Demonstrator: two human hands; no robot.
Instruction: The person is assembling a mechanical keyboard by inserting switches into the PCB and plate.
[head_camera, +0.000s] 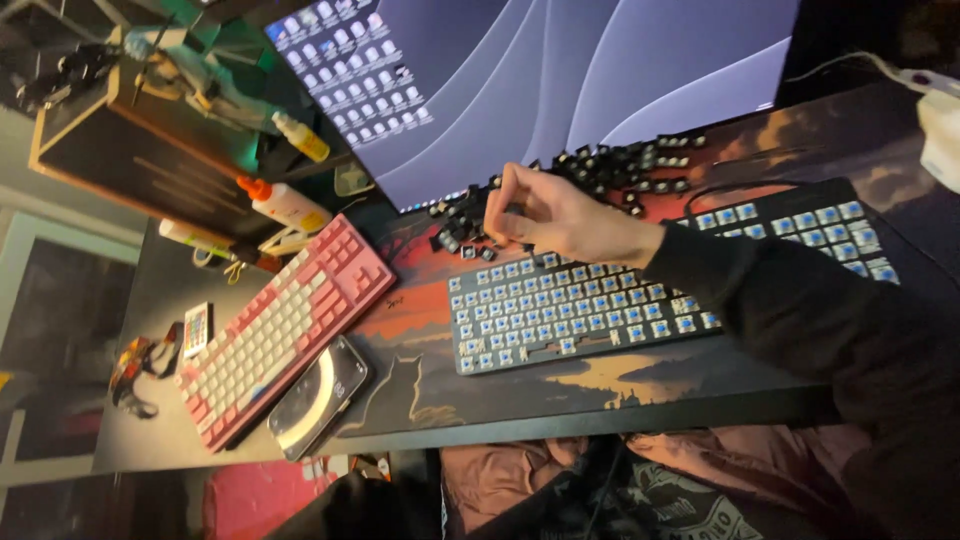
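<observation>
A: Right hand reaches over the stripped keyboard, fingers pinched at the keycaps heaped along the desk's back edge under the monitor. Can't tell if a cap is in the pinch.

B: Left hand?

A: Out of view. Pink keyboard parked toward the left edge, out of the way.

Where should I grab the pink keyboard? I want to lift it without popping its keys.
Take the pink keyboard by its two long pink edges, coming down from above near the middle. It lies flat and tilted on the desk, with a phone close against its near edge, so the far edge is freer. That's a judgement.
</observation>
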